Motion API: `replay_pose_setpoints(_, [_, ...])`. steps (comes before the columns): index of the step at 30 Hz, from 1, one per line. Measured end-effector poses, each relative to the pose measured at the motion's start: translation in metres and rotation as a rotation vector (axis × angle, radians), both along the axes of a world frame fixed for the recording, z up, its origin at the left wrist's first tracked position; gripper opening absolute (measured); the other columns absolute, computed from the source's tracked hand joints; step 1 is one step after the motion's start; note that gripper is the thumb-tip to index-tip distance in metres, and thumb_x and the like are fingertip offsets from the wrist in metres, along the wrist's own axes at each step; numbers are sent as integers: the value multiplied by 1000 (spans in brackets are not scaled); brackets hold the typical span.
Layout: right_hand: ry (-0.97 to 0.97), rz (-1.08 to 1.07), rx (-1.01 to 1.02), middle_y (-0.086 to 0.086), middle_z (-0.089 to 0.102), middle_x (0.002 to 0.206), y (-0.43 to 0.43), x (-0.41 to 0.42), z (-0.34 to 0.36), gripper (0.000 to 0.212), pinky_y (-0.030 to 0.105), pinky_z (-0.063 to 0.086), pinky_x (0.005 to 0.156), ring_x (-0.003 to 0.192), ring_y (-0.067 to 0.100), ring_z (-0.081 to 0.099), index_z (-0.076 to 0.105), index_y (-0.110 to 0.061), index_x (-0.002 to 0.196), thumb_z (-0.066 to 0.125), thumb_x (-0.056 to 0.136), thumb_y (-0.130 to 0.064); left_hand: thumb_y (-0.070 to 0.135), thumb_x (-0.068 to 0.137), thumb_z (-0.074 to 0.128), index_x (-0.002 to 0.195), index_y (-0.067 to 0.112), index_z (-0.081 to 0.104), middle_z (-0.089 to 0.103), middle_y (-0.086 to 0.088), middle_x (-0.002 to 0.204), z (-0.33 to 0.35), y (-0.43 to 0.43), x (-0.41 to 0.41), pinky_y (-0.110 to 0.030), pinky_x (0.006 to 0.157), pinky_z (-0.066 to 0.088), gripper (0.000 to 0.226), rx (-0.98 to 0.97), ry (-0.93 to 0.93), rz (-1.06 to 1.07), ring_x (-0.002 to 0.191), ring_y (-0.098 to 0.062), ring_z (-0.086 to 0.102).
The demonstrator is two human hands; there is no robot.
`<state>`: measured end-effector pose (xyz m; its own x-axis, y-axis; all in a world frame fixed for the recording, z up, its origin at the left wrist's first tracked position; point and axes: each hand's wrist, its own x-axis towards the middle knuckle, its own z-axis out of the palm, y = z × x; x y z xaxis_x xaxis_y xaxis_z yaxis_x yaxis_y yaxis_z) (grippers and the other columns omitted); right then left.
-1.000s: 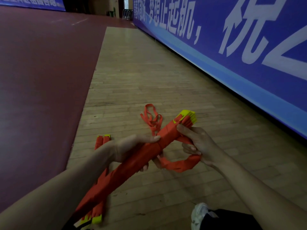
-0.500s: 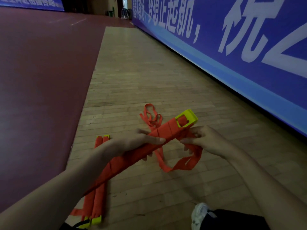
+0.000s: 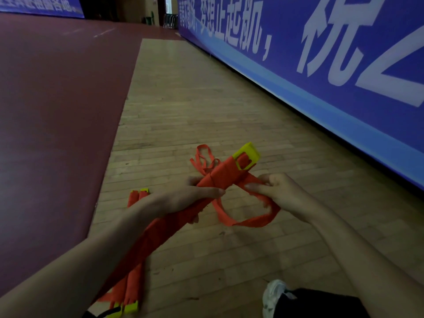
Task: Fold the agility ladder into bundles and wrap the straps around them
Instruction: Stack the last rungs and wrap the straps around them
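Observation:
A folded ladder bundle (image 3: 220, 177), yellow rungs wrapped in orange strap, slants up to the right above the wooden floor. My left hand (image 3: 183, 198) grips its middle from the left, thumb lying along the top. My right hand (image 3: 277, 191) pinches a loose orange strap (image 3: 243, 220) just under the bundle's upper end; the strap hangs in a loop below. The yellow rung ends (image 3: 246, 154) stick out at the top. A thinner tangle of strap (image 3: 204, 157) trails behind the bundle.
A second wrapped bundle (image 3: 132, 288) lies on the wooden floor (image 3: 206, 99) under my left forearm. A dark red court surface (image 3: 57, 99) lies to the left, a blue banner wall (image 3: 321, 53) to the right. My white shoe (image 3: 273, 294) shows at the bottom.
The bundle's upper end has turned so the yellow rung ends face up. My right hand has moved up from the hanging loop to pinch the strap close under the bundle.

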<state>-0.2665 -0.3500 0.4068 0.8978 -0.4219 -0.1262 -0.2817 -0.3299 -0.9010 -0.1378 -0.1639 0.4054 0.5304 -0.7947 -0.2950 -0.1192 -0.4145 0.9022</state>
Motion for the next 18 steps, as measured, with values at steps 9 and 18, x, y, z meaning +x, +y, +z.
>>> replay_pose_setpoints(9, [-108, -194, 147, -3, 33, 36, 16, 11, 1, 45, 18, 18, 35, 28, 7, 27, 62, -5, 72, 68, 76, -49, 34, 90, 64, 115, 21, 53, 52, 1, 65, -12, -5, -4, -16, 44, 38, 31, -28, -380, -15, 44, -2, 47])
replay_pose_setpoints(18, [-90, -395, 113, 6, 50, 42, 21, 18, -3, 77, 22, 27, 39, 28, 6, 34, 68, 9, 73, 69, 66, -68, 52, 96, 41, 139, 20, 29, 64, -6, 103, -27, -8, -27, -37, 71, 50, 55, 215, -1122, 57, 90, -27, 63])
